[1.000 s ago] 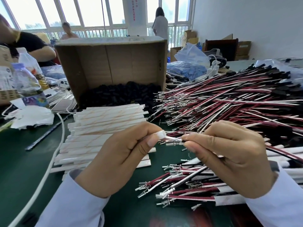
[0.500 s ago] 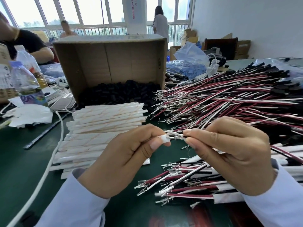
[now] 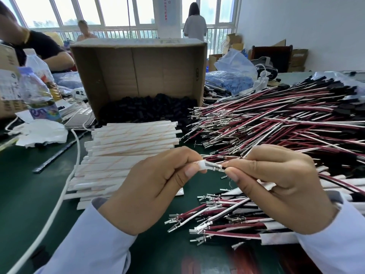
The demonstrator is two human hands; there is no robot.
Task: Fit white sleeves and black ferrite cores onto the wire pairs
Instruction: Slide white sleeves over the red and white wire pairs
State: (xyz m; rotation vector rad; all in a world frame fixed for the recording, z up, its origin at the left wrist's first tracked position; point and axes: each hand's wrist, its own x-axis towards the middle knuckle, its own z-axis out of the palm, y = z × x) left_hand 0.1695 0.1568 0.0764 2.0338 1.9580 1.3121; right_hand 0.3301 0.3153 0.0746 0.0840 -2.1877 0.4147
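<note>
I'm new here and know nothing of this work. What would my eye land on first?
The two hands at the centre: the left hand pinches a white sleeve, while the right hand holds a wire pair with its metal tips at the sleeve's mouth. Behind the right hand sprawls a big heap of red and white wires. To the left lies a sleeve stack, before a box with black cores.

The box (image 3: 138, 64) is plain matte brown cardboard, the wire terminals (image 3: 214, 168) are shiny bare metal, and the tabletop (image 3: 23, 184) is smooth dark green.
</note>
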